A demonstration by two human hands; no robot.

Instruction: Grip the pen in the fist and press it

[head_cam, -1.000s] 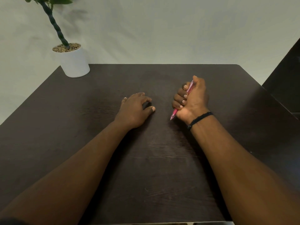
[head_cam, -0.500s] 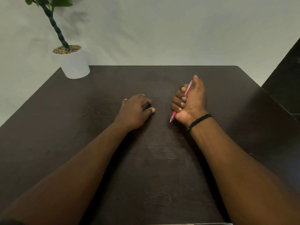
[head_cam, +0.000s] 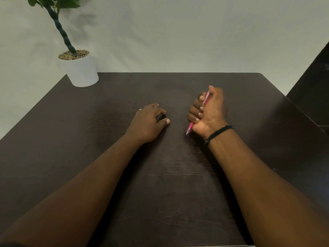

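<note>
My right hand grips a pink pen in a fist, fingers curled round the barrel and thumb up along it. The pen's tip points down toward me, just above the dark wooden table. A black cord bracelet circles that wrist. My left hand rests palm down on the table a short way left of the pen, fingers loosely curled, holding nothing. Both forearms lie along the tabletop.
A white pot with pebbles and a green twisted-stem plant stands at the table's far left corner. A pale wall lies behind. A dark piece of furniture adjoins the table's right side.
The view has tilted slightly, so table and hands sit a little lower in the picture. Right hand still grips the pen; left hand has not moved.
</note>
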